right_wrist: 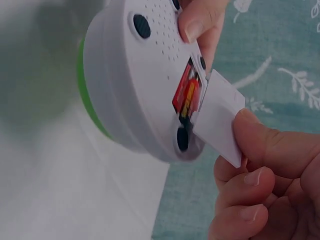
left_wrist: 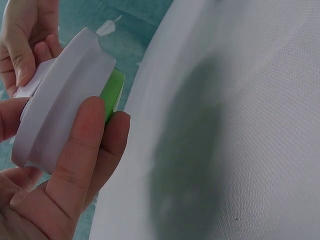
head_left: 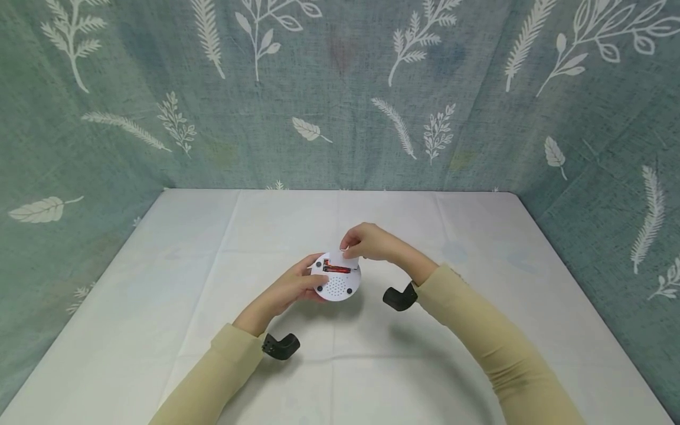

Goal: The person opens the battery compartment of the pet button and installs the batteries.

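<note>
My left hand (head_left: 287, 290) grips a round white device (head_left: 337, 289) above the table, its underside with small holes and dark round feet facing up. The thumb lies on that underside while other fingers support the far side, where a green part (left_wrist: 114, 91) shows in the left wrist view. In the right wrist view, red and yellow batteries (right_wrist: 189, 97) sit in an uncovered compartment. Between thumb and fingers my right hand (head_left: 374, 243) pinches a thin white battery cover (right_wrist: 221, 117), tilted at the compartment's edge. Whether the cover touches the device there I cannot tell.
A white cloth covers the table (head_left: 212, 313) below the hands. Green-blue fabric (head_left: 340, 106) with white leaf prints hangs behind and at both sides. A black wrist mount (head_left: 281, 347) sticks out from the left sleeve, another mount (head_left: 399, 298) from the right.
</note>
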Demonstrator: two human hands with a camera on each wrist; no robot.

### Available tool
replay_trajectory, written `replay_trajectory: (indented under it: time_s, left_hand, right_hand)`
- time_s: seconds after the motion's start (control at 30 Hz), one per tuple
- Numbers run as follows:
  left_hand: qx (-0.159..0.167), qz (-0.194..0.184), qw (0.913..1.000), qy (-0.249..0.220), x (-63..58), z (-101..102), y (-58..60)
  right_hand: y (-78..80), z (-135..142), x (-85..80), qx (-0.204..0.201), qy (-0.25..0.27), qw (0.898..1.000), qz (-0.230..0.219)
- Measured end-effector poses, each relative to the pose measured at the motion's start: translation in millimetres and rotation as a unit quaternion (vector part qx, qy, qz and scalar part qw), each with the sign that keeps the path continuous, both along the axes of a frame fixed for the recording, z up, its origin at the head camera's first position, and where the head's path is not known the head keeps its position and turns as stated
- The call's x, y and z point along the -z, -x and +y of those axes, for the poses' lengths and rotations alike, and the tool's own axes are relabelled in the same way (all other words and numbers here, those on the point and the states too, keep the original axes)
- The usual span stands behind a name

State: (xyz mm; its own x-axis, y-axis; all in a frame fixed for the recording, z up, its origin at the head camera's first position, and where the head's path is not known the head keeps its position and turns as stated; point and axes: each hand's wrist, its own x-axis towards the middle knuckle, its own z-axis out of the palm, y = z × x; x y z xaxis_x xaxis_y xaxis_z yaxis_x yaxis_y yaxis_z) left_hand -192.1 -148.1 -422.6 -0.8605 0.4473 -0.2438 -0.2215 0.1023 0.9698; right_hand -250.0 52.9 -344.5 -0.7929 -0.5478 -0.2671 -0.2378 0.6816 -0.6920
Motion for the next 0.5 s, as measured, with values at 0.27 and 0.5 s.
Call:
replay_trajectory:
  time_s: [0.27,0.5]
  left_hand:
    - [0.004,0.001,1.0,0.003,-0.6,1.7,0.1]
    - [0.0,0.003,1.0,0.005,-1.7,1.7,-1.5]
  right_hand:
    - [-3.1,-12.7,5.3,-0.005,-0.021,1.0,0.021]
    - [-5.7,-15.8,5.0,-0.014,-0.032,0.999,0.039]
